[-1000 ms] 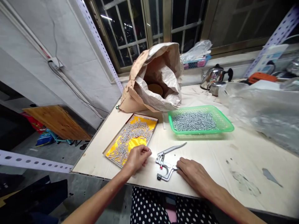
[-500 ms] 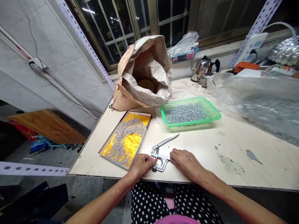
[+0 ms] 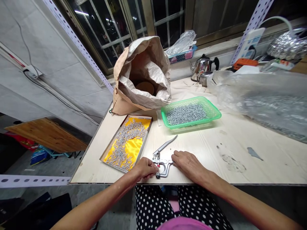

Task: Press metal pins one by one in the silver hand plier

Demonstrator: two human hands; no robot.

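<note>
A pair of silver snap-fastener pliers [image 3: 164, 173] lies on the table near its front edge, its long lever handle raised away from the body and a spring showing beneath it. My left hand [image 3: 144, 168] is closed in a pinch at the jaw, where a small red part shows; whatever sits between the fingertips is too small to make out. On the other side, my right hand [image 3: 188, 163] lies palm down with its fingers curled over the end of the pliers' fixed handle. Left of the pliers is a shallow tray [image 3: 143, 147] lined with yellow cloth, holding many small metal pieces.
Behind the pliers sits a green basket [image 3: 215, 116] of small metal pins. A large open paper sack [image 3: 123, 99] stands at the back left. Clear plastic bags [image 3: 271, 86] cover the right side. A kettle [image 3: 203, 65] and a grey scrap [image 3: 254, 153] are also on the table.
The whole view has shifted slightly, so the things on the table appear further left. Both hands keep nearly the same place at the pliers.
</note>
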